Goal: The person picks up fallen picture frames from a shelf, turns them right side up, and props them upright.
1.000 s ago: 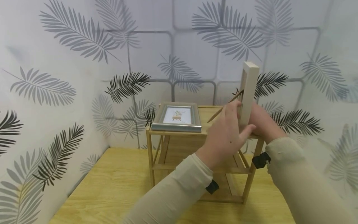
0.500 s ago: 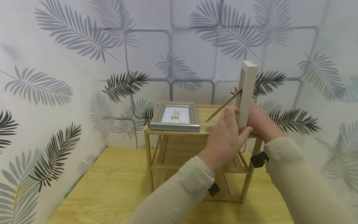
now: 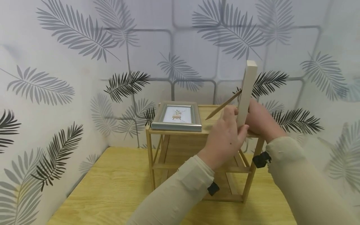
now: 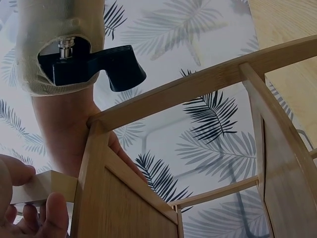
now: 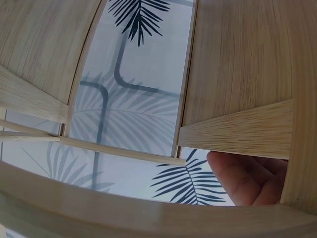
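Note:
A cream picture frame (image 3: 246, 97) stands nearly upright at the right end of the wooden rack's top, seen edge-on in the head view. Its brown support leg (image 3: 223, 104) slants out to the left. My left hand (image 3: 223, 140) grips the frame's lower near edge, thumb on one side and fingers on the other; the left wrist view shows this grip on the frame's corner (image 4: 47, 187). Against the frame's right side lies my right hand (image 3: 261, 120), its fingers hidden there. In the right wrist view some right-hand fingers (image 5: 247, 178) show past the rack's upper shelf.
A silver picture frame (image 3: 182, 127) with a plant picture lies flat at the rack's left end. The wooden rack (image 3: 201, 169) has lower shelves and stands on a yellow wood-grain table (image 3: 112, 187). Leaf-patterned wall covering (image 3: 152, 56) rises close behind and at the sides.
The cream frame has turned slightly, so less of its inner side shows, and its lower end has shifted a little left. My left hand has moved slightly left with it.

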The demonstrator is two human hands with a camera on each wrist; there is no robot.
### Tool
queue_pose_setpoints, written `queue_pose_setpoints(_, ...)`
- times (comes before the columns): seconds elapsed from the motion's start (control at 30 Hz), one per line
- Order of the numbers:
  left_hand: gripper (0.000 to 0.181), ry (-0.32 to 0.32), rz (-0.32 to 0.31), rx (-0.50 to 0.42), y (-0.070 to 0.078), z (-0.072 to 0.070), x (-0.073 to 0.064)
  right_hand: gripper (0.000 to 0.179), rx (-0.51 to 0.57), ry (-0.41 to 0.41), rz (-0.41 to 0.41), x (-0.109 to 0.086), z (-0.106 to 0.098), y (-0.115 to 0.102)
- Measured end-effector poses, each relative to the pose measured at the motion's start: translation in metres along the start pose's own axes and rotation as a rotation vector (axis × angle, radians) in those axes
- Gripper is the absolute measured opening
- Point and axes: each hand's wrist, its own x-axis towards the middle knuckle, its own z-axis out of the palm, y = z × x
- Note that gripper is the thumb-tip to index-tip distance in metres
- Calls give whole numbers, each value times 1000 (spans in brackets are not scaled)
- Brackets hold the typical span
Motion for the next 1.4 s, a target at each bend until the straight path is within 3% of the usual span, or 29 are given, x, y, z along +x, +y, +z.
queue_pose_setpoints(0.43, 41, -47, -38, 23, -2, -5, -3, 51, 39, -10, 90, -2, 5, 3)
queue_pose_setpoints(0.7, 40, -79, -53, 62, -1, -11, 0, 49, 48, 8, 95, -2, 4, 1)
queue_pose_setpoints(0.93, 41, -125, -115, 128, 2, -18, 4, 43, 31, 23, 112, -2, 2, 1)
queue_pose_setpoints(1.1, 43, -118, -122, 209, 0, -21, 8, 42, 17, 34, 113, -2, 0, -1)
queue_pose_setpoints(1.4, 45, -129, -142, 223, -6, -29, 9, 41, -34, 69, 93, -4, 1, -2)
